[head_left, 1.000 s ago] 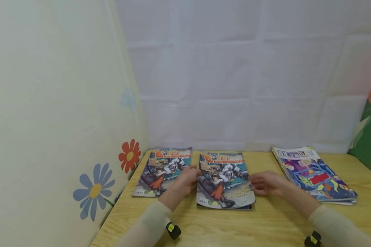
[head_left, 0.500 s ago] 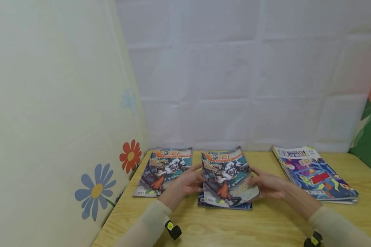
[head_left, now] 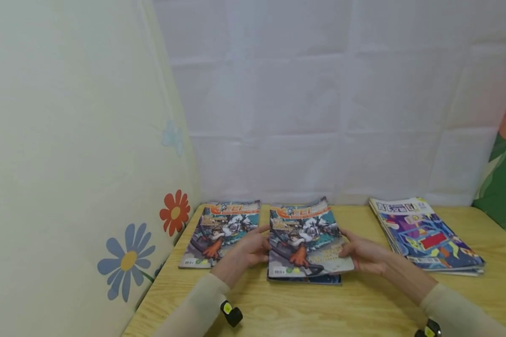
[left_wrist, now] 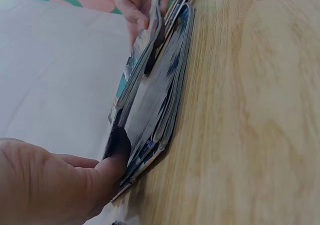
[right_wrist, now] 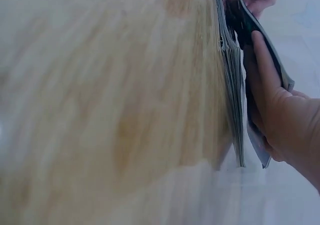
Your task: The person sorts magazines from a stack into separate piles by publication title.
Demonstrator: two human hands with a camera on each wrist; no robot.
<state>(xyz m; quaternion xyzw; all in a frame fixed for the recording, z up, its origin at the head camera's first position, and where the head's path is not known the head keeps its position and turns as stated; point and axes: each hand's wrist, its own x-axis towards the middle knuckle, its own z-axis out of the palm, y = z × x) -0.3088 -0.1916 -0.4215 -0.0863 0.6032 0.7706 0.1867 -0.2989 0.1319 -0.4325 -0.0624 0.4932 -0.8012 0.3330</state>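
A comic magazine [head_left: 305, 248] with a red-gloved figure on its cover is lifted off a dark blue magazine pile [head_left: 326, 280] in the middle of the table. My right hand [head_left: 367, 254] grips its right edge, thumb on the cover and fingers underneath. At the opposite edge, my left hand [head_left: 250, 250] holds the magazine by its side. In the left wrist view, a gap shows between the raised magazine [left_wrist: 137, 75] and the pages of the pile [left_wrist: 172, 95]. The right wrist view shows fingers of the right hand [right_wrist: 285, 105] inside that gap.
A magazine with the same cover [head_left: 219, 238] lies close by on the left. Another magazine stack [head_left: 432, 241], purple-covered and slightly fanned, lies at the right. White cloth [head_left: 278, 117] hangs behind the wooden table [head_left: 286, 309]; a flowered wall [head_left: 88, 164] borders its left.
The right hand has taken hold of the top magazine's right edge, thumb over the cover. That magazine has risen from the pile, tilted, then levelled and shifted slightly left.
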